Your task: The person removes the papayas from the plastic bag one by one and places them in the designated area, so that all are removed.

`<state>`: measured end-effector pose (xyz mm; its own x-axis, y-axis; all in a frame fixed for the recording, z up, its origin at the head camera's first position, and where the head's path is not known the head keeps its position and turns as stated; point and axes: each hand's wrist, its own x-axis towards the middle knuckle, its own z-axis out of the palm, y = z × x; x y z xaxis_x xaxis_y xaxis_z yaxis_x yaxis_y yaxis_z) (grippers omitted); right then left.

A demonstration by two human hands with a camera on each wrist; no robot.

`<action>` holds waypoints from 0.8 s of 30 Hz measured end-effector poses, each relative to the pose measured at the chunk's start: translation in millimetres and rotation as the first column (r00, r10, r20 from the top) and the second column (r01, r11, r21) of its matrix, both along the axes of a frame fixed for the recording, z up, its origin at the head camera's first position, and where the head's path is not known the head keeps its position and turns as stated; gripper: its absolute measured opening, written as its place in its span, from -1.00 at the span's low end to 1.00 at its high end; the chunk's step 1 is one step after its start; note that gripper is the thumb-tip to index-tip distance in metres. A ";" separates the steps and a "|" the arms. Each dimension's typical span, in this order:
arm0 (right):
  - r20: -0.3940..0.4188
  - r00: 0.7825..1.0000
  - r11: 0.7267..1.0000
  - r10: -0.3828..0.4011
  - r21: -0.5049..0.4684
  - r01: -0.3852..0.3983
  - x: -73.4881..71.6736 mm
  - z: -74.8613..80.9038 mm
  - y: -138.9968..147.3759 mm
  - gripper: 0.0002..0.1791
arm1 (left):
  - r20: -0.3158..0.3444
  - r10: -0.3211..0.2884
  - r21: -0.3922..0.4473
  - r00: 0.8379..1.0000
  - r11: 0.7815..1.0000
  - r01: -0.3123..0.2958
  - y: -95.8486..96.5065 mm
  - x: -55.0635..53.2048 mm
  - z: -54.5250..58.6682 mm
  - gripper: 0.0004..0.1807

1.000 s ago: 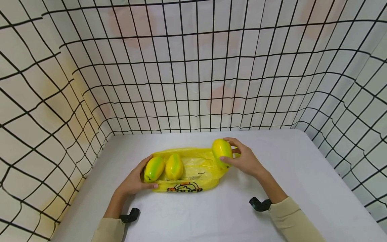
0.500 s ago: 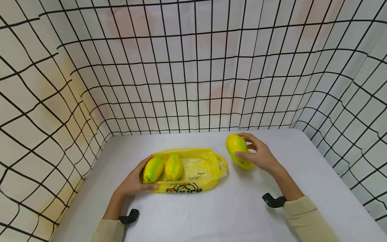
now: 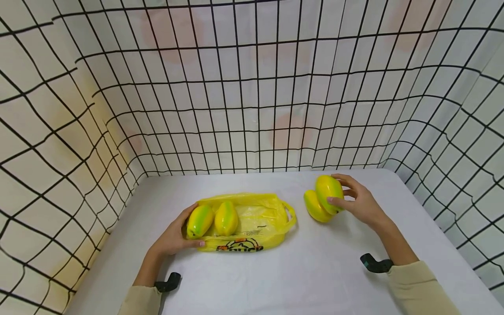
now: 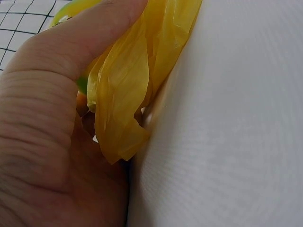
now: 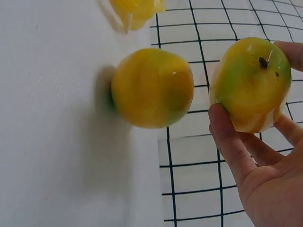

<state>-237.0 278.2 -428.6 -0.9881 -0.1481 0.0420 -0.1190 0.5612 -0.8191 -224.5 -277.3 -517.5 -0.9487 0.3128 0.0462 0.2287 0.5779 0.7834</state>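
Observation:
My right hand [image 3: 360, 202] grips a glossy yellow-green mango [image 3: 329, 192] between thumb and fingers. In the right wrist view, this held mango [image 5: 251, 85] is off the table, apart from a second mango [image 5: 152, 88] resting on the surface. From the head view, the resting mango [image 3: 313, 206] is partly hidden behind the held one. My left hand [image 3: 173, 234] holds the left end of a yellow plastic bag [image 3: 257, 218] lying open. The left wrist view shows the thumb over the crumpled bag edge [image 4: 123, 99]. Two mangoes, left [image 3: 200, 221] and right [image 3: 226, 218], lie in the bag.
A white-covered table [image 3: 267, 284] lies under everything. Black grid netting [image 3: 256, 96] over pale cloth rises behind the table and along both sides. The bag's looped handle [image 3: 291, 215] sticks out to its right.
My right hand has carried the mango rightward, away from over the bag's right end. The bag handle and the mango on the table have come into view. My left hand stays at the bag.

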 end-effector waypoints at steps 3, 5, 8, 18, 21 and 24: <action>-0.002 1.000 1.000 -0.004 -0.001 0.004 0.7 -2.2 8.0 -0.14 | -0.004 -0.004 -0.001 1.000 1.000 0.004 0.0 1.0 0.3 0.37; 0.000 1.000 1.000 -0.008 -0.004 0.008 0.5 -4.4 13.4 -0.15 | -0.011 -0.006 -0.004 1.000 1.000 0.006 -0.1 1.1 0.1 0.37; 0.015 1.000 1.000 -0.026 0.001 0.026 0.0 -9.5 20.8 -0.13 | -0.019 -0.008 -0.003 1.000 1.000 0.008 -0.3 0.8 -0.6 0.37; 0.063 0.995 0.997 -0.072 -0.005 0.073 -6.6 -26.3 36.9 -0.09 | -0.024 -0.004 -0.010 1.000 1.000 0.004 -0.2 0.5 -0.5 0.36; 0.082 0.994 0.997 -0.076 0.013 0.076 -9.1 -31.8 38.7 -0.08 | -0.023 -0.004 -0.006 1.000 1.000 0.004 -0.1 0.8 0.2 0.36; 0.097 0.993 0.997 -0.075 0.020 0.073 -11.5 -36.5 39.5 -0.07 | -0.018 -0.005 -0.004 1.000 1.000 0.005 0.4 1.4 1.0 0.36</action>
